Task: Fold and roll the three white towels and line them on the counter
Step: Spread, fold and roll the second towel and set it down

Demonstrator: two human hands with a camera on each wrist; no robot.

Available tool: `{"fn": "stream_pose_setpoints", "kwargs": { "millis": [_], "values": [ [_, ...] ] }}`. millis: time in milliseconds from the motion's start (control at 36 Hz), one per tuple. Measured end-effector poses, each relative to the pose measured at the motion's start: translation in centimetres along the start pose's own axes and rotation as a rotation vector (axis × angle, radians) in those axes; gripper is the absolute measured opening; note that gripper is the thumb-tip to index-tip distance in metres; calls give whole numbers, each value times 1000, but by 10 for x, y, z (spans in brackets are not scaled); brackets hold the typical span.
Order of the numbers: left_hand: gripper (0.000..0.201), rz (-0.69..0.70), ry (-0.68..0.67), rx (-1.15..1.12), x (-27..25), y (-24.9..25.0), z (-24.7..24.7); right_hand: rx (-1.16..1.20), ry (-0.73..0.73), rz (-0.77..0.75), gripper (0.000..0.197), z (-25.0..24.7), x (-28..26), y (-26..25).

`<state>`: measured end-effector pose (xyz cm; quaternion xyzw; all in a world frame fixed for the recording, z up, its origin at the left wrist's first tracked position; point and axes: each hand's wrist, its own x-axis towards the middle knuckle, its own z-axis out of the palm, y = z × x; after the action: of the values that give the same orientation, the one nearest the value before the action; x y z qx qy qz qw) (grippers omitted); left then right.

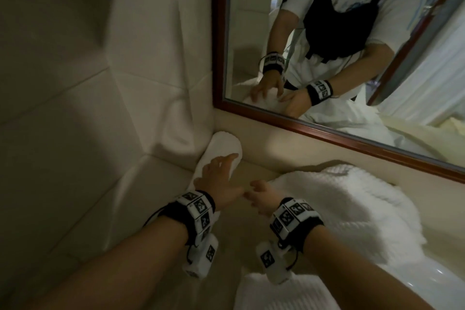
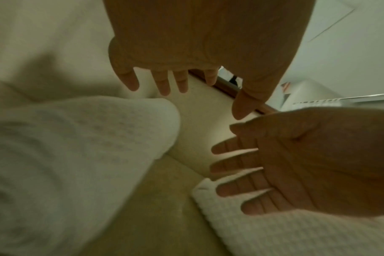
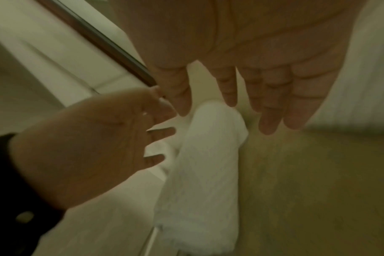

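Rolled towel lies on the beige counter, its far end pushed into the corner against the tiled wall, just below the wood-framed mirror. Left hand sits over the roll with fingers spread and straight, gripping nothing; whether the fingertips touch the cloth cannot be told. Right hand hangs just beside the left thumb, fingers extended and relaxed in both wrist views, empty. Unrolled towel is heaped on the counter to the right, near the right hand but apart from it. Folded towel lies at the near edge, cut off by the frame. Wrist views are blurred; weave detail is poor. The mirror shows the person's torso, with hands partly cropped.
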<state>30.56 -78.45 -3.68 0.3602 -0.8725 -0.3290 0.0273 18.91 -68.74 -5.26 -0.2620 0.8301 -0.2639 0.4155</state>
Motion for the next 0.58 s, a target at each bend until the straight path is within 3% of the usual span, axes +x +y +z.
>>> {"fn": "stream_pose_setpoints", "kwargs": {
  "millis": [139,222,306,417,500,583],
  "values": [
    [91,96,-47,-144,-4,70,21,-233,130,-143,45,-66,-47,11],
    [83,134,-119,-232,-5,103,38,-252,255,-213,33,-107,-75,29],
    [87,103,-187,-339,-8,127,59,-221,433,-230,34,-145,-90,58],
    [101,-33,-240,-392,-7,140,101,-348,620,-57,64,-187,-101,105],
    [104,-118,-288,-291,-7,140,135,-203,569,106,101,-199,-97,142],
    [120,-69,-373,-202,-17,143,163,-97,426,132,131,-199,-89,165]
  ]
}}
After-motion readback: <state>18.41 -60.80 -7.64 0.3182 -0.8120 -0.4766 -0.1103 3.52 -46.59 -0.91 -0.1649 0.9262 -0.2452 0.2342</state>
